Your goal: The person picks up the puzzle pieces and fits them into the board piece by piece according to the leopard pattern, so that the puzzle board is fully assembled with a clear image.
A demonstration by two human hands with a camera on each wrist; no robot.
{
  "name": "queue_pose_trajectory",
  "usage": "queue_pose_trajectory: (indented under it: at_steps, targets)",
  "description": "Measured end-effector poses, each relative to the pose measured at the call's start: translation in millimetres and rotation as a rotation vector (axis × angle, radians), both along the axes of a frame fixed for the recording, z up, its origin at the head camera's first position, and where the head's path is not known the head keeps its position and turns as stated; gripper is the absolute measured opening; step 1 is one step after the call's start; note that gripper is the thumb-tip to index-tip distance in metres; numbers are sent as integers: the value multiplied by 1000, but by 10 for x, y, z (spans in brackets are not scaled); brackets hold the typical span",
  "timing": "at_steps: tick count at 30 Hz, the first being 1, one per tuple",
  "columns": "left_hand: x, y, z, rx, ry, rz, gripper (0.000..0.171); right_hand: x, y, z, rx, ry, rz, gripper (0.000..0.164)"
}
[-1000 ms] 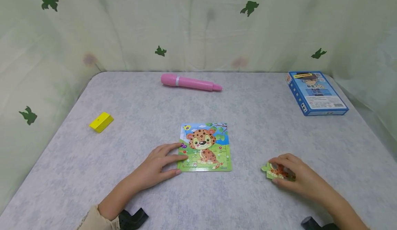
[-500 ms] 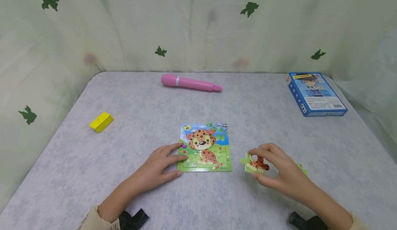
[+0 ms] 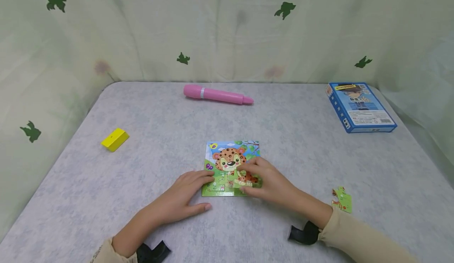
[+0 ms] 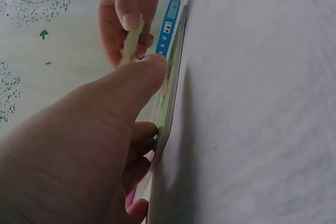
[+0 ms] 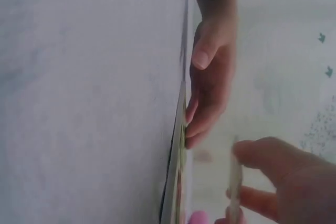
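Note:
A square puzzle board (image 3: 216, 193) printed with a cartoon leopard lies on the table. My left hand (image 3: 184, 195) rests its fingertips on the board's left side, its thumb spread near the lower left corner. Over the board's lower right part, my right hand (image 3: 273, 182) pinches a green and spotted puzzle piece (image 3: 247, 182) between thumb and fingers. In the left wrist view the piece (image 4: 131, 41) stands edge-on, apart from the board; the right wrist view shows the same gap beside the piece (image 5: 235, 182). More loose puzzle pieces (image 3: 343, 200) lie right of the board, partly behind the right forearm.
A yellow block (image 3: 115, 139) sits on the left of the table (image 3: 159, 125). At the back lies a pink pen-shaped object (image 3: 218, 95), and a blue box (image 3: 361, 107) is at the back right. A pale curtain (image 3: 227, 26) hangs behind.
My right hand has carried the puzzle piece leftward from the right of the board to over it. The pieces under that hand are now uncovered. My left hand has shifted slightly, thumb now off the edge.

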State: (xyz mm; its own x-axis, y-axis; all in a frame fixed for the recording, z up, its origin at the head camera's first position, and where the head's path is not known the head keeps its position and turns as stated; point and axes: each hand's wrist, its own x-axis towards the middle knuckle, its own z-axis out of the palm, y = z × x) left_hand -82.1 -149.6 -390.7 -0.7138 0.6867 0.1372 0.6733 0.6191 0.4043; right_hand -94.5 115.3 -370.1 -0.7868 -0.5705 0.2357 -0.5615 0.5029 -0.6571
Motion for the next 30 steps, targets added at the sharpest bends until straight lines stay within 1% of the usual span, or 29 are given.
queue_pose_trajectory:
  at_steps: [2,4,8,11,17,21,26,30]
  targets:
    - [1,3,6,-5,0,-3,58,-35,-39,-63,30,-5,11,40]
    - [2,5,9,-5,5,-13,56,-61,-70,-113,58,10,21,40]
    - [-5,14,1,-11,28,-34,54,-103,-118,-183,93,73,49,38]
    - [-14,20,-15,-21,46,-42,54,-126,-147,-212,106,101,68,37]
    - [-20,10,-48,-40,80,-59,54,-153,-181,-228,136,100,76,40]
    - [-20,4,-61,-35,91,-66,52,-162,-194,-230,153,90,75,42]
    - [-14,6,-57,-16,89,-60,49,-174,-199,-215,167,83,74,44]
    - [-11,15,-49,0,79,-57,49,-180,-184,-178,201,88,72,44]
